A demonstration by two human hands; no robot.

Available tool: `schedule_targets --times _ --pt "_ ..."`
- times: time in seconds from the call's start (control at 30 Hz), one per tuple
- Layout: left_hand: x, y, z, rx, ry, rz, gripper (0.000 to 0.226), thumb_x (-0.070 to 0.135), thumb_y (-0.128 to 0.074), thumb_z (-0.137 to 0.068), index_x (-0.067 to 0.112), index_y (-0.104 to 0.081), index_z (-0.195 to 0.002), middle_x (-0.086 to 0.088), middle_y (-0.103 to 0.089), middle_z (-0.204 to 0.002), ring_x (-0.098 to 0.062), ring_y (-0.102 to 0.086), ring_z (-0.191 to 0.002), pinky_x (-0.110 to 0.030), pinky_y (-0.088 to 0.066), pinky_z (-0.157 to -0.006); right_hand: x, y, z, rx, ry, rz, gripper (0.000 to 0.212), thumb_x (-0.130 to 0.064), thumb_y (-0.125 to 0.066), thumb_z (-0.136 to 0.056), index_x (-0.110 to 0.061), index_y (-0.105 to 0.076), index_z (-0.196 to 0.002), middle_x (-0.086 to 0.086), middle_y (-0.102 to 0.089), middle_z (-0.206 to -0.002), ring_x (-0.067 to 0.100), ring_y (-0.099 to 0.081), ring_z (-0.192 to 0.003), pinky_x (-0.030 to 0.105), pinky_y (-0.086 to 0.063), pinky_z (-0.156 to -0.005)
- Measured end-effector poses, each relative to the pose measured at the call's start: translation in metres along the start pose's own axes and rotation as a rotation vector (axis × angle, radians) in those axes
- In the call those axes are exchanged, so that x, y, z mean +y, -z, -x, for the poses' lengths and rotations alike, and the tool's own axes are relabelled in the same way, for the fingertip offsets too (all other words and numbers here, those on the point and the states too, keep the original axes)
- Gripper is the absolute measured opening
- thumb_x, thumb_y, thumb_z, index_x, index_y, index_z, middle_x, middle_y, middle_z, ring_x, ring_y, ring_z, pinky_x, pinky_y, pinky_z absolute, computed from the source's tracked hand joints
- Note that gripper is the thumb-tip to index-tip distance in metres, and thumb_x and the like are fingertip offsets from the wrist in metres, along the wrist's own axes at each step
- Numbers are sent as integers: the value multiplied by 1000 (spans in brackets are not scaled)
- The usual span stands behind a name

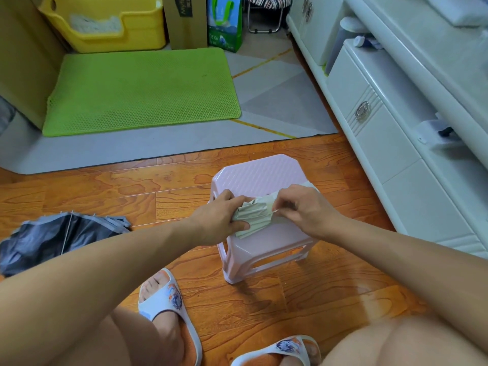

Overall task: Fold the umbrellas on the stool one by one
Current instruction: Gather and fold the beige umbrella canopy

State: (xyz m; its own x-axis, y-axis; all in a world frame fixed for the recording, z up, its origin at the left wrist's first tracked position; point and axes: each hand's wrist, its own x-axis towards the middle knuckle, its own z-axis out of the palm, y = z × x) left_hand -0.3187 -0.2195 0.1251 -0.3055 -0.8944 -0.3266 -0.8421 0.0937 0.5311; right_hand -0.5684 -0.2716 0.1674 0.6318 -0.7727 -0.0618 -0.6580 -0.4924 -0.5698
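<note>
A pale green collapsed umbrella point(254, 213) lies across the top of a small pink plastic stool point(260, 171). My left hand point(220, 216) grips the pleated canopy at its left end. My right hand point(303, 210) holds the umbrella's right part and pinches a thin strap near the middle. The umbrella's far tip sticks out beyond my right hand. A dark grey and black umbrella point(58, 239) lies loose and unfolded on the wooden floor to the left, untouched by either hand.
A white cabinet point(390, 133) with drawers runs along the right. A green mat point(142, 91) on a grey rug lies ahead, with a yellow bin point(105, 25) and boxes behind it. My feet in slippers point(169, 315) rest in front of the stool.
</note>
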Motion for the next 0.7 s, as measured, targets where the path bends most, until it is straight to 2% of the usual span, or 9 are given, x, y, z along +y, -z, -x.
schedule_targets --times 0.1,0.2,0.3,0.43,0.5,0.6,0.63,0.7 --pt "2 -1 1 14 4 -45 64 51 -61 -96 42 -30 -151 6 -37 -124 -20 -53 -96 -40 -52 -78 -3 -2 -8 7 -67 -57 15 -12 -82 -81 -22 -71 -80 -7 -62 -85 11 -58 -77 35 -49 -72" --pt "2 -2 1 18 -4 -64 64 52 -60 -96 42 -30 -152 4 -37 -125 -22 -55 -97 -39 -51 -76 -6 -3 -15 -3 -170 -73 18 -16 -82 -83 -27 -69 -78 -9 -59 -88 2 -54 -76 25 -43 -70" --pt "3 -1 1 16 0 -76 65 52 -60 -96 41 -29 -152 4 -37 -125 -23 -55 -97 -38 -50 -73 -10 -6 -21 -3 -236 -14 14 -21 -82 -84 -25 -69 -79 -6 -57 -91 6 -52 -77 17 -35 -65" --pt "3 -1 2 8 8 -67 67 54 -60 -96 42 -28 -153 4 -37 -124 -23 -55 -97 -44 -54 -77 -13 -10 -28 -27 -301 3 21 -21 -80 -84 -23 -60 -86 -5 -53 -92 13 -53 -82 26 -36 -70" --pt "1 4 1 -28 11 -12 65 57 -58 -96 45 -29 -153 6 -38 -122 -21 -54 -99 -44 -53 -82 -12 -8 -33 -55 -330 -36 25 -19 -81 -82 -24 -56 -84 -6 -56 -88 14 -54 -81 28 -38 -68" --pt "-9 7 3 -90 10 153 55 67 -43 -97 46 -39 -147 4 -47 -123 -20 -56 -106 -43 -51 -94 -6 4 -40 -58 -341 -20 19 -13 -76 -81 -25 -61 -77 -12 -61 -79 12 -58 -77 26 -40 -68" --pt "-11 9 4 -24 69 227 55 68 -39 -97 41 -44 -144 1 -49 -126 -22 -58 -108 -47 -53 -95 -3 8 -38 -31 -310 22 16 -11 -73 -82 -24 -63 -79 -12 -62 -80 12 -59 -78 26 -39 -69" --pt "-6 11 10 260 236 260 43 47 -42 -100 25 -51 -135 -5 -48 -130 -27 -58 -108 -52 -54 -92 3 16 -25 74 -178 140 8 -13 -68 -88 -20 -67 -90 -8 -62 -88 16 -60 -84 27 -39 -72"
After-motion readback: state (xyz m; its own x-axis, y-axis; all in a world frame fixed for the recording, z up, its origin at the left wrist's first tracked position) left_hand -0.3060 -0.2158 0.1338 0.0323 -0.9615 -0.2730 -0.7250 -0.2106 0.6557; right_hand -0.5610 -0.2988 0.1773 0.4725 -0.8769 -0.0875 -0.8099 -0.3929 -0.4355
